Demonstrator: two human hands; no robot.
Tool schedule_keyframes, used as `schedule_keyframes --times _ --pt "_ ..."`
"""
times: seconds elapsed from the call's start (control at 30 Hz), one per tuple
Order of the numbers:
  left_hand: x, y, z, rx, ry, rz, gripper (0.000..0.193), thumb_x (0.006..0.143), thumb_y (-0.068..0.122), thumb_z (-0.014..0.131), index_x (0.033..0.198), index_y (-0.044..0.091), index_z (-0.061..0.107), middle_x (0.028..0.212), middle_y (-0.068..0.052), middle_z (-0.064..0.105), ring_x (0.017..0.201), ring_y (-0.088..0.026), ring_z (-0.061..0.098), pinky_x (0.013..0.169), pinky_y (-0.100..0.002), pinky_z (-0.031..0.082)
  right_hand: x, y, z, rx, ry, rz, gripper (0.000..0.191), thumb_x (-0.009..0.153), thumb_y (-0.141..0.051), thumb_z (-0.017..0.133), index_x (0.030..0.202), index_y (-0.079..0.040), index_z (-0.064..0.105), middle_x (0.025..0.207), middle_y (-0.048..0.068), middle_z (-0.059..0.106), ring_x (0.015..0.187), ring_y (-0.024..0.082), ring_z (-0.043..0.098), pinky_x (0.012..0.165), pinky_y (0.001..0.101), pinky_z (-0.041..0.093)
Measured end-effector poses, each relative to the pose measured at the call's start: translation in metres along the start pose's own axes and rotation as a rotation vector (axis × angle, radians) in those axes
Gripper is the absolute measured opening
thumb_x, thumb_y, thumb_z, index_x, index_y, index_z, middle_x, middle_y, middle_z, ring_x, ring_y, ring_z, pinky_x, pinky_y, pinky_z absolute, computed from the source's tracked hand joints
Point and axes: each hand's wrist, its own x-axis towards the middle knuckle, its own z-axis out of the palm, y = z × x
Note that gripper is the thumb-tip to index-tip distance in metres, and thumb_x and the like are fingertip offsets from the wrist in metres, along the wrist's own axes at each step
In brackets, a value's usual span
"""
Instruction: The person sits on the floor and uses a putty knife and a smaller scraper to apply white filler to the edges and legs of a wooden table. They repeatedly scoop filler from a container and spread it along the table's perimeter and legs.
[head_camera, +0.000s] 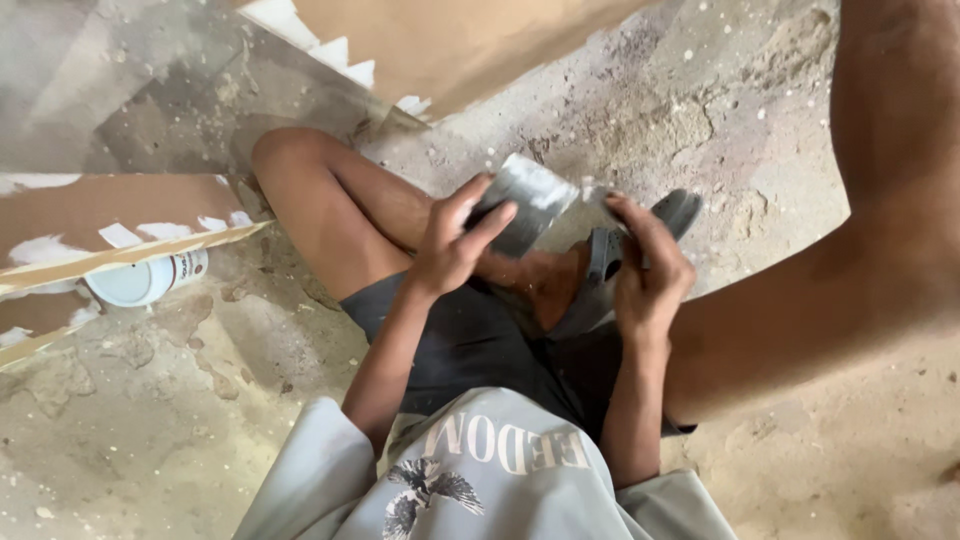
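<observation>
Left grip (452, 245) and right grip (648, 268) around putty blade (525, 200)

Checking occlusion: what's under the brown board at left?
Under the brown board, a white can lies on the dusty floor; its far end is covered by the board. Both hands are elsewhere, on a flat metal blade.

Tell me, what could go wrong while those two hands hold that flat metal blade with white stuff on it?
The left hand grips the flat blade near its edge, so its fingers might get scraped. White paste on the blade could smear onto the right hand or drop onto the dark shorts below. The white can lies tipped on the dusty floor and may leak.
</observation>
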Motion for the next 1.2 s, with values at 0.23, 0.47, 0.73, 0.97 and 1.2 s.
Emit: schedule_keyframes --times 0.23,0.47,0.73,0.97,1.2 --pt "-0.005 0.011 0.000 0.272 0.121 0.227 0.042 0.106 0.024 0.068 0.132 -0.007 0.059 0.115 -0.014 0.073 0.111 -0.018 0.069 0.104 -0.033 0.049 -0.008 -0.026 0.000 -0.131 0.111 -0.146 0.033 0.096 0.013 0.062 0.125 0.000 0.070 0.123 0.016 0.075 0.117 0.023 0.071 0.104 0.0355 0.055" --pt "-0.015 0.021 0.025 0.013 0.137 0.206 0.036 0.110 0.021 0.057 0.139 0.001 0.050 0.116 -0.010 0.068 0.104 -0.014 0.064 0.093 -0.030 0.054 -0.031 -0.040 0.017 0.081 0.172 0.309 0.033 0.092 -0.008 0.081 0.120 0.004 0.071 0.100 0.008 0.076 0.087 0.011 0.071 0.080 0.0239 0.058" --pt "-0.019 0.007 0.029 -0.313 0.077 0.185 0.033 0.098 0.009 0.073 0.122 0.004 0.051 0.106 -0.003 0.064 0.097 -0.008 0.063 0.087 -0.025 0.052 -0.013 -0.027 0.001 0.260 0.024 0.408 0.025 0.087 -0.003 0.079 0.110 0.004 0.073 0.093 0.003 0.074 0.081 0.006 0.065 0.075 0.0206 0.054" --pt "-0.024 0.013 0.043 -0.266 0.172 0.178 0.031 0.101 0.013 0.073 0.125 0.002 0.057 0.115 -0.002 0.065 0.104 -0.008 0.062 0.091 -0.023 0.052 -0.015 -0.039 0.001 0.115 -0.010 0.345 0.017 0.089 -0.004 0.079 0.104 0.003 0.074 0.078 -0.003 0.067 0.069 0.001 0.057 0.062 0.0172 0.045" --pt "-0.031 0.040 0.054 -0.148 0.103 0.218 0.037 0.108 0.012 0.066 0.142 -0.003 0.060 0.130 -0.012 0.073 0.117 -0.017 0.070 0.101 -0.031 0.060 -0.016 -0.050 0.010 0.050 -0.085 0.350 0.011 0.093 -0.009 0.081 0.096 0.001 0.076 0.064 -0.006 0.061 0.059 -0.001 0.051 0.052 0.0183 0.038"
